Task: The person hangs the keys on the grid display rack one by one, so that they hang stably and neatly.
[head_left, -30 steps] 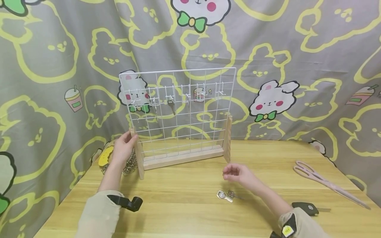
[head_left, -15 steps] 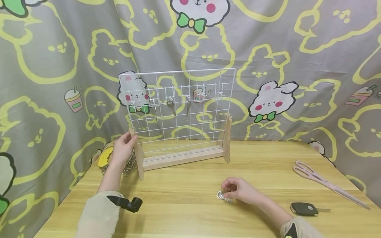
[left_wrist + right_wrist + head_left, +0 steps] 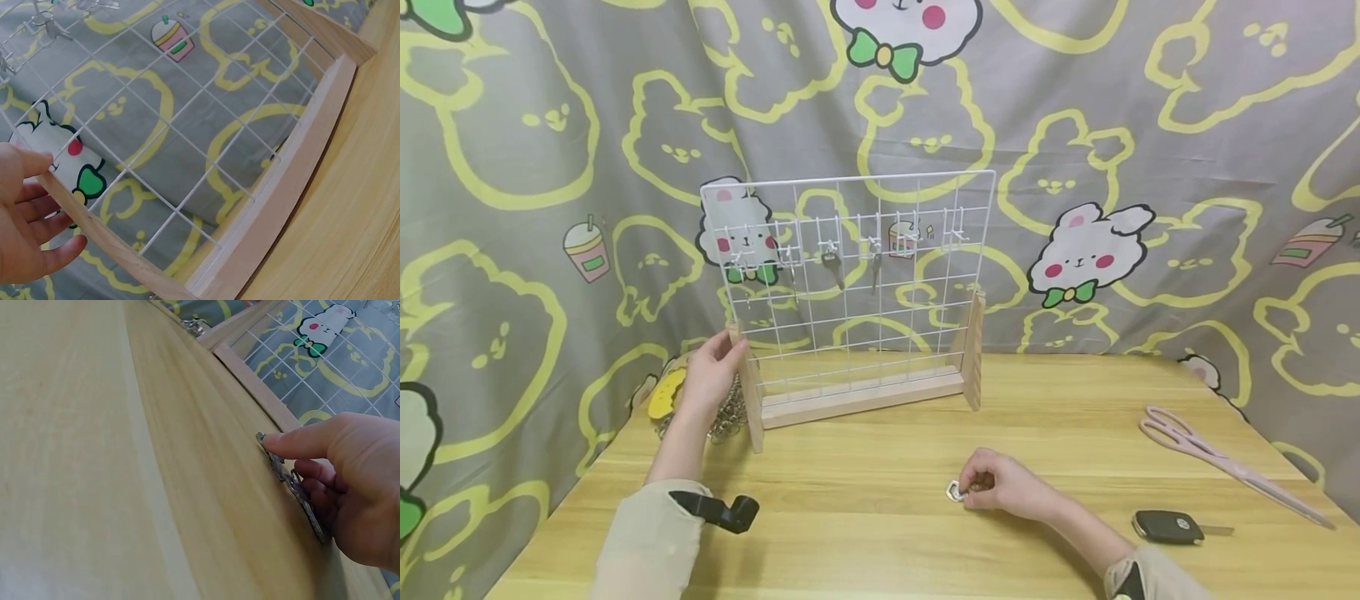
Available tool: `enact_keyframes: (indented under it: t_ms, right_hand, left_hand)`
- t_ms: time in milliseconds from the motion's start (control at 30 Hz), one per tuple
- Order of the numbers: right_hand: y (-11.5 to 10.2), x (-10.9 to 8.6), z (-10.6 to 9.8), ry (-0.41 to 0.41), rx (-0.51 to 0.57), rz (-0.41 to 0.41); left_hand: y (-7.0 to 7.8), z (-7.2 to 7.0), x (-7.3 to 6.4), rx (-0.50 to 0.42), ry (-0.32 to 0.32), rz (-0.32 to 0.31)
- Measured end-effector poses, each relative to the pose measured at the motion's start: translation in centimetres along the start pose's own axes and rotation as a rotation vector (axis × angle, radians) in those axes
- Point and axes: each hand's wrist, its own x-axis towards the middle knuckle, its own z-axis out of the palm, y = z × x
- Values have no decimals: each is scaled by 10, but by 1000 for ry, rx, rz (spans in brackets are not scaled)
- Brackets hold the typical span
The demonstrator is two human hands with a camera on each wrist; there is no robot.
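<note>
My left hand (image 3: pixel 709 371) steadies a white wire rack (image 3: pixel 865 402) on a wood-grain table (image 3: pixel 850 533), thumb and fingers closed about the top of its left wooden upright (image 3: pixel 749 400), while my right hand (image 3: pixel 1009 485), in front of the rack's right end, pinches small metal keys (image 3: pixel 306 506) at the tabletop. From the wrist, my thumb shows pressed on one key with the other fingers curled in behind; how many pieces they hold, I cannot tell. Across the rack's upper part, white hooks (image 3: pixel 955 237) line the grid, several bearing keys, among them a dark-headed key (image 3: pixel 832 265). To the rack's right, and nearer me, lies a black car key (image 3: pixel 1167 527), its blade out; farther right rest pale pink scissors (image 3: pixel 1213 461). Just left of the rack, partly hidden by my arm, sit a heap of metal rings (image 3: pixel 727 417) and a yellow object (image 3: pixel 666 393). A grey cartoon-print curtain (image 3: pixel 1060 67) hangs behind the rack.
</note>
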Motion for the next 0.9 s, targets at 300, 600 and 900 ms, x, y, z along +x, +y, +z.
enact_keyframes:
  t_ms: [300,600,900]
  right_hand:
    - [-3,1,2,22,-87,42]
    - [-2,4,-1,-17,-233,-45]
    - [-7,5,-4,28,-118,36]
  left_hand:
    - [0,0,0,-1,0,8]
    - [0,1,2,-10,6,12]
    - [-1,1,0,-18,9,18]
